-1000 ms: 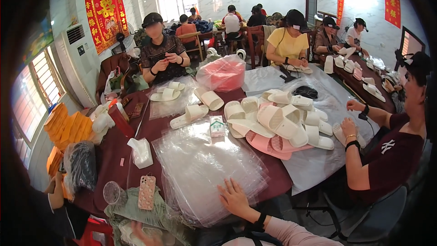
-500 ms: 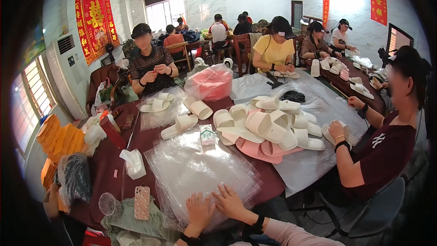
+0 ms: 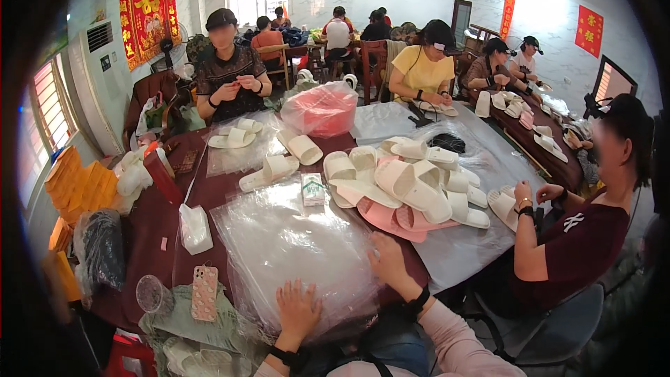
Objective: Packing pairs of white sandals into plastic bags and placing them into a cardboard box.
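Note:
A stack of clear plastic bags [image 3: 289, 241] lies on the dark red table in front of me. My left hand [image 3: 299, 307] rests flat on its near part, fingers spread. Along the stack's right edge is my right hand [image 3: 389, 260], its fingers apart and nothing visible in them. Just beyond that hand rises a heap of cream slippers [image 3: 413, 185] with pink slippers [image 3: 377, 218] underneath. A small white and green box [image 3: 313, 190] stands on the far part of the bags.
To the left lie a tissue pack [image 3: 196, 229], a phone in a pink case [image 3: 205, 293] and a clear plastic cup [image 3: 154, 296]. A co-worker [image 3: 572, 237] sits close on the right, handling a slipper. Across the table is a bagged pink bundle [image 3: 319, 108].
My right hand has moved away from the left, rightward and farther out to the bags' edge. My left hand stays on the stack. The view has shifted slightly.

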Motion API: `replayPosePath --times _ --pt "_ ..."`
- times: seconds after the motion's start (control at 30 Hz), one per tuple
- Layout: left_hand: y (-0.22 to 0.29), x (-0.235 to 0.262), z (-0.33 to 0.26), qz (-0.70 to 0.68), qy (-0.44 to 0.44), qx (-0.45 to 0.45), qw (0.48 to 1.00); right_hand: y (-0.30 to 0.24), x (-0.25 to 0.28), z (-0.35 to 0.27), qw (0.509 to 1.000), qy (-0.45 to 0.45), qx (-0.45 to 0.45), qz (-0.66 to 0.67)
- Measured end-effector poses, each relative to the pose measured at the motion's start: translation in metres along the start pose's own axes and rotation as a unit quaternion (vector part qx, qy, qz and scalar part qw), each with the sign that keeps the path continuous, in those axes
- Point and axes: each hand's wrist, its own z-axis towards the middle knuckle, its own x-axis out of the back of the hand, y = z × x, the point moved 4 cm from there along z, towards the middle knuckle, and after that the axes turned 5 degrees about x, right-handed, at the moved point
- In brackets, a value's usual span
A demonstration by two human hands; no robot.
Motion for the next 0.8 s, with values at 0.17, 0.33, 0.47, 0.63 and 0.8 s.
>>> replayPosePath --times 0.17,0.33,0.47,0.63,0.8 --pt "0.002 0.0 0.0 -0.007 0.003 0.006 1.0 0.038 0.021 0.024 0.996 0.046 -0.05 -0.051" --pt "0.0 0.0 -0.002 -0.009 0.008 0.011 1.0 0.056 0.034 0.054 0.982 0.067 -0.072 -0.163" --pt "0.002 0.002 -0.001 -0.012 0.005 0.007 1.0 0.097 0.055 0.069 0.933 0.154 -0.18 -0.272" --pt "0.003 0.002 0.0 -0.032 0.004 0.014 0.999 0.129 0.059 0.064 0.951 0.148 -0.251 -0.102" --pt "0.001 0.002 -0.001 -0.017 -0.001 0.015 1.0 0.129 0.04 0.059 0.854 0.079 -0.387 0.338"
